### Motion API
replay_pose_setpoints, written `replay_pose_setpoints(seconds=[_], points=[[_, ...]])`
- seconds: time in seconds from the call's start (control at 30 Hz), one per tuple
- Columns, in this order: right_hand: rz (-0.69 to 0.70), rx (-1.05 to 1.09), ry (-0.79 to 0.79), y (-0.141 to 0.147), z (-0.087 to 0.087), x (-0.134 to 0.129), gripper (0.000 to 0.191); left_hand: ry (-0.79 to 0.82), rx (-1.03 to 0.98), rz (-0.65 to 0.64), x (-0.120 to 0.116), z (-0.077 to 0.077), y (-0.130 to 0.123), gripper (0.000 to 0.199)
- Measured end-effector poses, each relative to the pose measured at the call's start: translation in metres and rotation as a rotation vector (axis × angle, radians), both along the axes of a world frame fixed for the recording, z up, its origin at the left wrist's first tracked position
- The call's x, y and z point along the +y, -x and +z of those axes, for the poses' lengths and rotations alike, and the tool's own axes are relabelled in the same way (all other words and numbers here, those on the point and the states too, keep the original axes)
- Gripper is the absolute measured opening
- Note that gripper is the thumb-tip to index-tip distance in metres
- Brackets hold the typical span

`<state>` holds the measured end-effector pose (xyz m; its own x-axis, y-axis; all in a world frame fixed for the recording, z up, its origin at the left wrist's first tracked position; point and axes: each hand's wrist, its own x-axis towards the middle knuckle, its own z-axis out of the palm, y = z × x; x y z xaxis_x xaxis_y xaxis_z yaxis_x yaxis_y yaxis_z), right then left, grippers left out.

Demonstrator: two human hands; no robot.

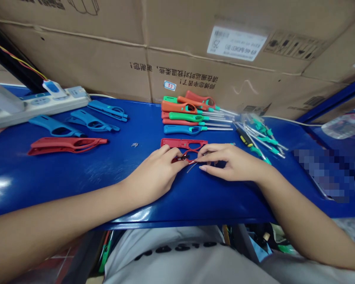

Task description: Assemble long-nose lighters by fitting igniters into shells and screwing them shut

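Near the middle of the blue table, my left hand (158, 173) is closed on a red lighter shell (190, 161) that is mostly covered by the fingers, with a small black part at the fingertips. My right hand (229, 161) meets it from the right, thumb and fingers pinched at the shell's front end, where a thin wire or tube (191, 168) sticks out. What the right fingertips grip is too small to name. Just beyond the hands lies another red shell half (177, 143). A little pile of screws (135, 145) sits left of it.
Several lighters (183, 117) lie in a stack behind the hands. Metal tubes with green ends (264, 138) and a black-yellow screwdriver (244, 137) are to the right. Blue shells (55, 126), a red shell (65, 145) and a power strip (38, 104) are left. Cardboard boxes (106, 59) stand behind.
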<state>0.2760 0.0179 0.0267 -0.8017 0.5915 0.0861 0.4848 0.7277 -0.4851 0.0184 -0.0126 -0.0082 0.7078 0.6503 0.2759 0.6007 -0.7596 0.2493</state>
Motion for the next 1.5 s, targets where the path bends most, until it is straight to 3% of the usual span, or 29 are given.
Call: replay_pose_setpoints(seconds=[0.53,1.0,1.5], points=[[-0.050,-0.048,-0.093,-0.0008,-0.0025,-0.0013,0.023,-0.008,0.033,0.006,-0.0002,-0.0003,0.0002,0.037],[-0.023,0.001,-0.046,-0.0019,-0.0016,0.0014,0.022,-0.007,0.060,0.005,-0.0004,0.0010,0.0007,0.038],[-0.018,0.050,-0.098,-0.0015,-0.0010,0.0027,0.025,-0.035,0.053,-0.025,0.0044,0.0020,0.0029,0.042]])
